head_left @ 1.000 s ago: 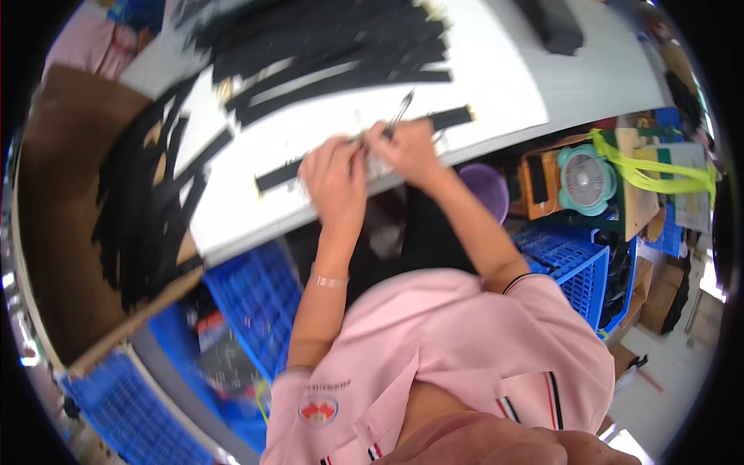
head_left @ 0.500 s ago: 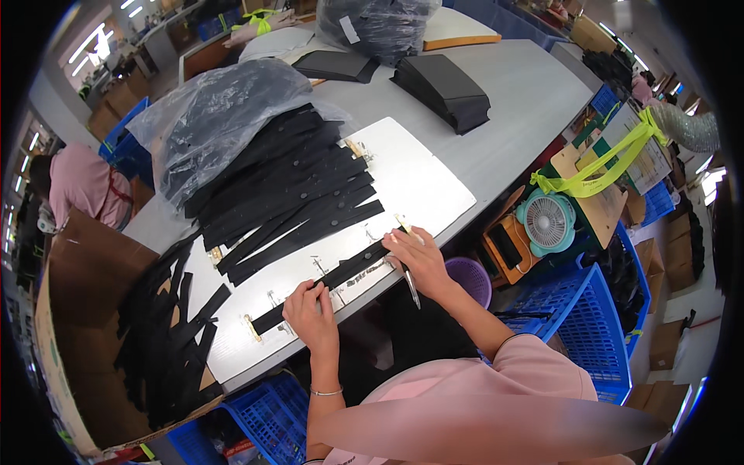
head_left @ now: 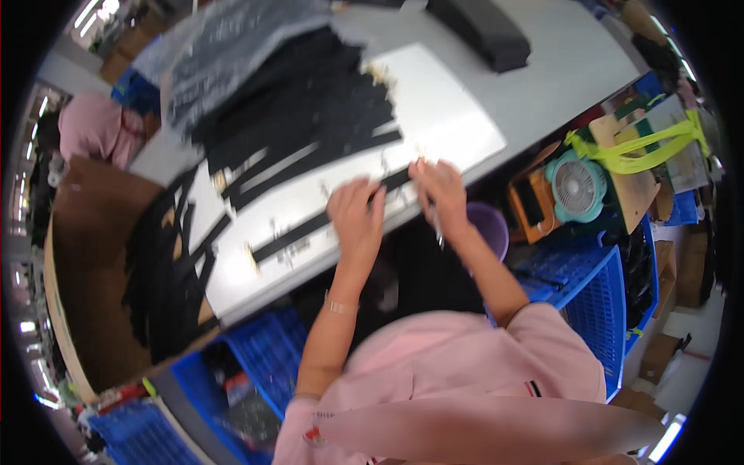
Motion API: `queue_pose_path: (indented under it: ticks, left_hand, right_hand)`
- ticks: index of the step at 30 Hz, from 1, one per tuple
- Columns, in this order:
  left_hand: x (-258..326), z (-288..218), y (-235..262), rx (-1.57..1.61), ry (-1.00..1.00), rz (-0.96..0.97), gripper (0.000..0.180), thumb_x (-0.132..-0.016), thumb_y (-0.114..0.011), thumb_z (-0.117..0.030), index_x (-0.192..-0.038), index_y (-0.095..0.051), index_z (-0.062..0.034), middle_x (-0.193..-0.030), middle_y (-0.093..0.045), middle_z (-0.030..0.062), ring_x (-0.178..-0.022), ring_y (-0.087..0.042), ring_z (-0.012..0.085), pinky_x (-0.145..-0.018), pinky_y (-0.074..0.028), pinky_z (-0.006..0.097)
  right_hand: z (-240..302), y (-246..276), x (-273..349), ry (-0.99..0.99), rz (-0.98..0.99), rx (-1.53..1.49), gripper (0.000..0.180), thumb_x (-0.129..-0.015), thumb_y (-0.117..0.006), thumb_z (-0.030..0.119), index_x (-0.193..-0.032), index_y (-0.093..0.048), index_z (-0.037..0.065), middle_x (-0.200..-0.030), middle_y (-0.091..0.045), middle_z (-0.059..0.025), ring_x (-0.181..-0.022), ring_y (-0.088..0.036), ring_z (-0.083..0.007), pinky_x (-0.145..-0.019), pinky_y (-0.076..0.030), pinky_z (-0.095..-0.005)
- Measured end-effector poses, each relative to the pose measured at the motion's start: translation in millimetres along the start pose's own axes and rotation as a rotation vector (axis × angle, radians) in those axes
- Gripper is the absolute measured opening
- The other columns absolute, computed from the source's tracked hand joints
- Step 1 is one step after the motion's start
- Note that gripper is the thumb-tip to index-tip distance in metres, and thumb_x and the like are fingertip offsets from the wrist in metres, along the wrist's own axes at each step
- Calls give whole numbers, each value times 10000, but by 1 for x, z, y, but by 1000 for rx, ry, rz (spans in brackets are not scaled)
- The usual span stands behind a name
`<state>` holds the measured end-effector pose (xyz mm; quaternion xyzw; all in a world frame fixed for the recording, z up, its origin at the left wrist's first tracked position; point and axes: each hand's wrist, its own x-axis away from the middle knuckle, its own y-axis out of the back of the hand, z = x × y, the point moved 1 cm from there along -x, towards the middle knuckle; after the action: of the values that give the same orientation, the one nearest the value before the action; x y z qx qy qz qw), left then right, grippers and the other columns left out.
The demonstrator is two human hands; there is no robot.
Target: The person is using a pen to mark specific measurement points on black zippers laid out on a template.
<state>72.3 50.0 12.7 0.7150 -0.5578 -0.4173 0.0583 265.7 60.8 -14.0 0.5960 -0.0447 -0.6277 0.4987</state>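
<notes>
A black fabric strip (head_left: 298, 231) lies aslant along the near edge of a white board (head_left: 457, 116), beside small marks drawn on it. My left hand (head_left: 356, 217) is over the strip's right half, its bent fingers and thumb closed on it. At the strip's right end, my right hand (head_left: 443, 194) touches it with the fingertips. A slim silver pen (head_left: 440, 236) sticks out below that hand, held in the fingers. Farther back on the board, many black strips (head_left: 294, 101) are piled, partly under a clear plastic bag (head_left: 225, 46). Motion blurs the picture.
A cardboard box (head_left: 101, 256) of loose black strips stands left. Black stacked pieces (head_left: 488, 35) lie on the grey table (head_left: 573, 54). Right are a teal fan (head_left: 576, 186), purple basket (head_left: 490, 229) and blue crate (head_left: 597, 287). Another person in pink (head_left: 93, 128) sits far left.
My left hand has slid rightward along the strip, closer to my right hand. The view has tilted down, so the table sits higher in the picture.
</notes>
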Motion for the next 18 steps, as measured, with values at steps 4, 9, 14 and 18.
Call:
queue_pose_path:
  ticks: [4, 9, 14, 18]
  left_hand:
    - [-10, -4, -22, -78, -40, -20, 104, -845, -767, -99, -943, -737, -84, -1046, -729, 48, -1053, -630, 272, -958, -425, 409]
    - [-3, -1, -22, -81, -15, -9, 109, -842, -774, -101, -945, -740, -100, -1058, -723, 26, -1055, -621, 252, -968, -416, 397]
    - [2, -4, -19, -119, -11, -3, 120, -837, -776, -82, -951, -741, -96, -1079, -718, 21, -1066, -619, 253, -974, -415, 389]
    - [0, -7, -19, -98, -19, 10, 126, -831, -765, -84, -948, -722, -68, -1074, -687, 38, -1055, -603, 262, -960, -416, 419]
  right_hand:
    - [-6, 1, -6, -16, -12, -41, 404, -844, -741, -38, -1222, -688, 95, -1184, -753, -73, -1209, -686, -240, -1074, -440, -453]
    - [-3, 9, -14, -57, 64, -70, 364, -861, -737, -32, -1197, -694, 101, -1127, -767, -58, -1168, -703, -224, -1065, -442, -431]
    - [9, 18, -46, -148, 104, -301, 258, -909, -729, 42, -1164, -720, 77, -1026, -776, -60, -954, -721, -208, -961, -477, -362]
    - [0, -2, -54, -381, 208, -639, 142, -959, -711, 129, -934, -755, -3, -862, -749, -60, -763, -655, -131, -656, -482, -246]
